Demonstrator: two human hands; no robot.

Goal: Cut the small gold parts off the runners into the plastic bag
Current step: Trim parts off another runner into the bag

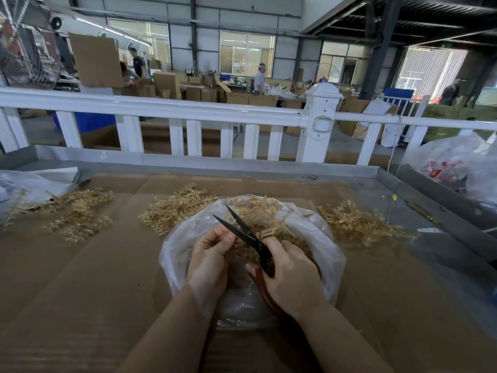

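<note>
Gold parts on runners (269, 215) lie in the open mouth of a clear plastic bag (326, 254), which sits in the middle of the table. The left hand (209, 261) is over the bag with its fingers curled in front of it; I cannot tell what they pinch. The right hand (291, 275) grips the red handle of a pair of scissors (243, 232). The two black blades stand apart and point away from the person, over the bag.

Brown cardboard (80, 278) covers the table top. A grey metal rim (419, 200) runs along the far and right sides. Three loose heaps of gold runners lie on the cardboard: one at the far left (76, 214), one just left of the bag (172, 208), and one to the right of the bag (355, 224). A crumpled clear bag (29, 184) lies at the left edge. One more clear bag with red print (454, 168) sits at the right edge.

Behind the table stands a white fence (188, 111). Past it is a big work hall with windows and many brown boxes (166, 83). Three people stand far back there, and one more is at the far right.
</note>
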